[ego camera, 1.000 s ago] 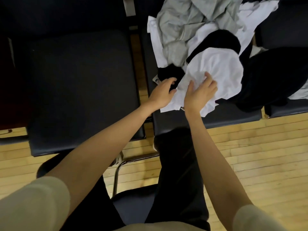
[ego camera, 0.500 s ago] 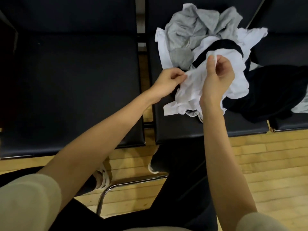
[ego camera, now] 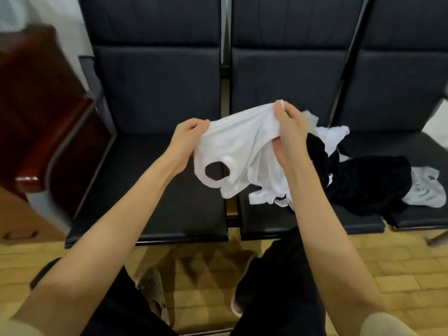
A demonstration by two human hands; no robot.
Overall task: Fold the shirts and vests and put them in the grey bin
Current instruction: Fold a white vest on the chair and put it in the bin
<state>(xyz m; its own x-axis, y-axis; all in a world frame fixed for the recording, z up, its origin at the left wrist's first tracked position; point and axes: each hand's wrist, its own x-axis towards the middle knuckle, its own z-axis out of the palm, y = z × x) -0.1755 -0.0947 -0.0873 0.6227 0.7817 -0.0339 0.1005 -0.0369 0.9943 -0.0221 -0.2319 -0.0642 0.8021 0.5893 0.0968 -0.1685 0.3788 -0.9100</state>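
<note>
Right now the white vest (ego camera: 240,151) hangs in the air above the gap between two dark seats, stretched between both hands. Its top edge runs from about nine o'clock to two o'clock, rising toward the right, and that edge is the long axis any fold will work along. The left hand (ego camera: 188,135) pinches the fabric's left corner with curled fingers; the right hand (ego camera: 289,132) bunches the other end, thumb up, gripping it firmly. Both hands are on the cloth, so neither is nearer; the body of the vest drops toward six o'clock below them, an oval armhole gaping on the left side. The cloth looks thin, soft and limp, creased rather than flat, so it will probably need a shake or a spread on the left seat (ego camera: 155,185) before folding. At three o'clock from the right hand lies the pile (ego camera: 363,183) on the next seat: black garments, white pieces, a pale grey one at its far edge. The seats are smooth padded vinyl; a wood floor (ego camera: 400,270) lies below. No grey bin is in view.
</note>
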